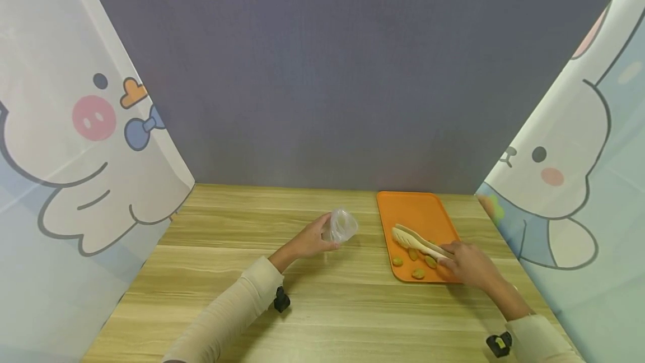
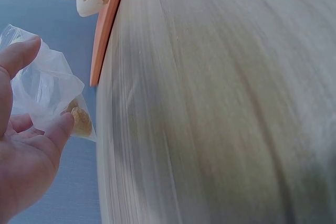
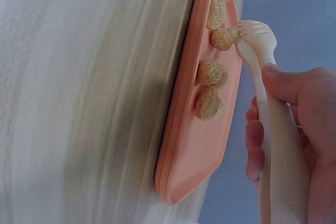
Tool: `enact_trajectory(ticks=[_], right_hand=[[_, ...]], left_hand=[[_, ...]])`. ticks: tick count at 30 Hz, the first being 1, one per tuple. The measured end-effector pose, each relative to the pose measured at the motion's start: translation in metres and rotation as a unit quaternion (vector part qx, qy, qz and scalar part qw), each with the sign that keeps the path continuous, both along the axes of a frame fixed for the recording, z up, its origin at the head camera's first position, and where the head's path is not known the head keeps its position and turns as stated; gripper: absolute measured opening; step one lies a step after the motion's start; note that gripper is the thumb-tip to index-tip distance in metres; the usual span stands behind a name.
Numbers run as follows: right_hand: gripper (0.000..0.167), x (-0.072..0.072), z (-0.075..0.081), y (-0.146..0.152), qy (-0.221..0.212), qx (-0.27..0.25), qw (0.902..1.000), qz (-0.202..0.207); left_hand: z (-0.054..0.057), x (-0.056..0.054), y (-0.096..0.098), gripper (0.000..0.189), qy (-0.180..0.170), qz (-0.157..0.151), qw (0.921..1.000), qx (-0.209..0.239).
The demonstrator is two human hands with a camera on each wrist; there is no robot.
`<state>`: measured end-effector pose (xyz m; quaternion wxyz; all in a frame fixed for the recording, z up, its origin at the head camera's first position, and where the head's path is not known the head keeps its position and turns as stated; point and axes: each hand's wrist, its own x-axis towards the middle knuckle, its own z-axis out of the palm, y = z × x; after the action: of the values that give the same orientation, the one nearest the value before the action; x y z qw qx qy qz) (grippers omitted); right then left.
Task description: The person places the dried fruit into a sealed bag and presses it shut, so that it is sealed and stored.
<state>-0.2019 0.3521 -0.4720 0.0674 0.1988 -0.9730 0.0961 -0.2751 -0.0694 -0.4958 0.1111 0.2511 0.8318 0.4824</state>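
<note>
My left hand [image 1: 313, 235] holds a clear plastic bag [image 1: 344, 225] above the table, thumb and fingers round its sides. In the left wrist view, a brown wrinkled piece [image 2: 81, 121] shows low in the bag. Over an orange tray [image 1: 410, 209], my right hand [image 1: 471, 264] grips cream-coloured tongs [image 1: 420, 244] by the handles. One tip of the tongs is slotted like a fork. Several yellow-brown wrinkled pieces, like dried fruit [image 3: 208, 103], lie on the tray. The tong tips are close to one small piece [image 3: 234, 34]; whether they pinch it I cannot tell.
The wood-grain table [image 1: 322, 318] stretches between both arms. A grey panel [image 1: 322, 83] stands along its back edge, and printed cartoon sheets [image 1: 65, 195] close off the left and right sides. A small black device [image 1: 281, 299] sits at my left wrist.
</note>
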Motion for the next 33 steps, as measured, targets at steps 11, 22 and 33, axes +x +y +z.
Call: enact_trajectory(ticks=[11,22,33], right_hand=[[0.030,-0.004,0.008,-0.001,0.028,-0.003,0.9996,0.009],[0.030,-0.010,0.019,-0.005,0.021,-0.023,0.9995,0.010],[0.031,-0.017,0.031,-0.022,0.043,-0.019,0.9987,0.022]], left_hand=[[0.001,0.000,0.001,0.089,0.006,-0.003,1.0000,-0.003],[0.001,-0.001,0.003,0.090,0.006,-0.001,1.0000,-0.004],[-0.002,-0.001,0.004,0.091,0.002,-0.004,1.0000,-0.007]])
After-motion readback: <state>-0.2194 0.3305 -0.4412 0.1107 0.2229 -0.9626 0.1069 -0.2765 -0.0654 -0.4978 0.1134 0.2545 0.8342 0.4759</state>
